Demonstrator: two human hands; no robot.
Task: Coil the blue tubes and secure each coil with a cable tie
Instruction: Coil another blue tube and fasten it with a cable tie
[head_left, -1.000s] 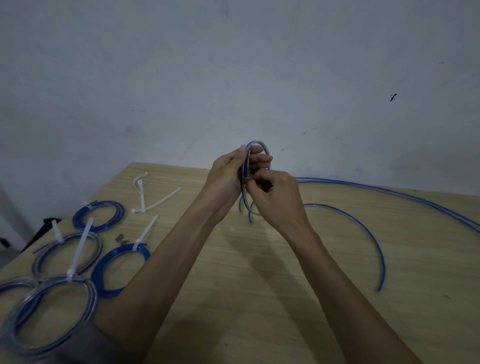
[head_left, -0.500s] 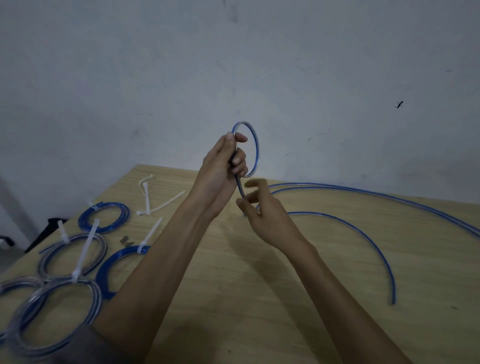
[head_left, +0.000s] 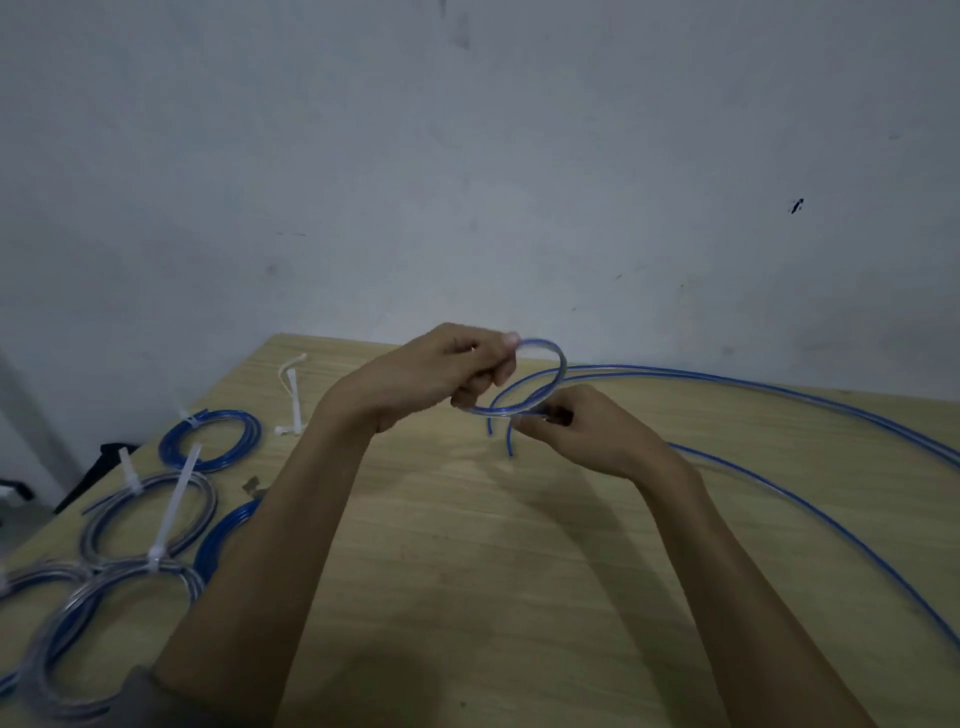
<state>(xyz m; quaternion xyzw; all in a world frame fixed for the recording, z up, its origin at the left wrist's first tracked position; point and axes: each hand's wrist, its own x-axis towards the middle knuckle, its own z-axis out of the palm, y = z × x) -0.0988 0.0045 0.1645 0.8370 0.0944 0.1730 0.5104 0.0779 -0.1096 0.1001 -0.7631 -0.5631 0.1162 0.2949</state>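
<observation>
My left hand (head_left: 447, 371) pinches a small loop of blue tube (head_left: 557, 371) above the wooden table (head_left: 519, 597). Just below and right of it, my right hand (head_left: 587, 434) grips the same tube where the loop crosses itself. Two short tube ends (head_left: 510, 441) hang down between my hands. The rest of the blue tube (head_left: 779, 389) trails away to the right along the table. Loose white cable ties (head_left: 295, 395) lie at the far left of the table.
Several coils tied with white cable ties (head_left: 210, 441) (head_left: 150, 512) (head_left: 114, 623) lie along the table's left edge. Another blue tube (head_left: 831, 525) arcs across the right side. A grey wall stands behind the table. A dark object (head_left: 98, 467) sits off the left edge.
My left hand has tipped the loop from upright to nearly flat and lowered it. My right hand has closed on the tube beneath the loop.
</observation>
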